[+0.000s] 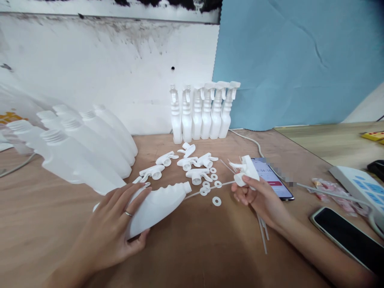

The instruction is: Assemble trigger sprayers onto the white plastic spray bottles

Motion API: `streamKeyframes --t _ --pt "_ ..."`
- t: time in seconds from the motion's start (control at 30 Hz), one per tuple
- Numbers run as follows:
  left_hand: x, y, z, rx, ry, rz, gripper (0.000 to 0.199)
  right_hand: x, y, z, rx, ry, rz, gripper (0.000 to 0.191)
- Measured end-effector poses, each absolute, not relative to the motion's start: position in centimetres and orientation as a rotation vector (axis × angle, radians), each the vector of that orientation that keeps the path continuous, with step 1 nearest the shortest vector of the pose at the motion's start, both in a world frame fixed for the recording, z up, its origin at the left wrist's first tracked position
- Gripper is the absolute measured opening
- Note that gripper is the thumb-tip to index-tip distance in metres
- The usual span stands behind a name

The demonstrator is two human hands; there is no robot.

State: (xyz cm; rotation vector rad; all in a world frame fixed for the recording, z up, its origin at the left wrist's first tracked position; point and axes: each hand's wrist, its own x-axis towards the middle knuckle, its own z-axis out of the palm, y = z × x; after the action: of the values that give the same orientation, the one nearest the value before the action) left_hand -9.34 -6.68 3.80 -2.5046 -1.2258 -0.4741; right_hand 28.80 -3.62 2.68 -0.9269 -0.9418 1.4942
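My left hand point(120, 220) is wrapped round a white plastic bottle point(159, 206), tilted so its threaded neck points right. In my right hand point(258, 192) is a white trigger sprayer head point(247, 170), pinched between thumb and fingers. From this sprayer a thin dip tube point(223, 185) runs left to the bottle's mouth; whether its tip is inside I cannot tell. Between the hands and the wall lie several loose trigger sprayer heads point(198, 175). Several white ring washers point(216, 201) are scattered under and around the tube. Loose thin tubes point(262, 236) lie below my right hand.
Several open bottles point(87, 156) lean together at left. A row of bottles with sprayer heads point(196, 114) stands against the wall. On the right are a lit phone point(279, 186), a dark phone point(348, 236), a cable point(324, 193), small pink packets point(339, 194) and a white device point(360, 188).
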Motion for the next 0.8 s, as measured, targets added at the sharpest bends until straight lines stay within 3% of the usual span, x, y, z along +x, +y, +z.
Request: streamKeyframes --t 0.17,0.47,0.8 --pt "-9.2 -6.8 3.9 -2.509 -1.211 -0.450 0.080 27.9 -4.0 2.9 -0.906 -0.932 1.508 0.021" --pt "-9.7 -6.6 3.7 -2.515 -1.244 -0.494 0.080 33.5 -1.0 4.2 -0.982 -0.608 1.184 0.017" --pt "-9.7 -6.7 3.8 -2.517 -1.266 -0.496 0.078 32.4 -1.6 4.0 -0.986 -0.599 1.276 0.016"
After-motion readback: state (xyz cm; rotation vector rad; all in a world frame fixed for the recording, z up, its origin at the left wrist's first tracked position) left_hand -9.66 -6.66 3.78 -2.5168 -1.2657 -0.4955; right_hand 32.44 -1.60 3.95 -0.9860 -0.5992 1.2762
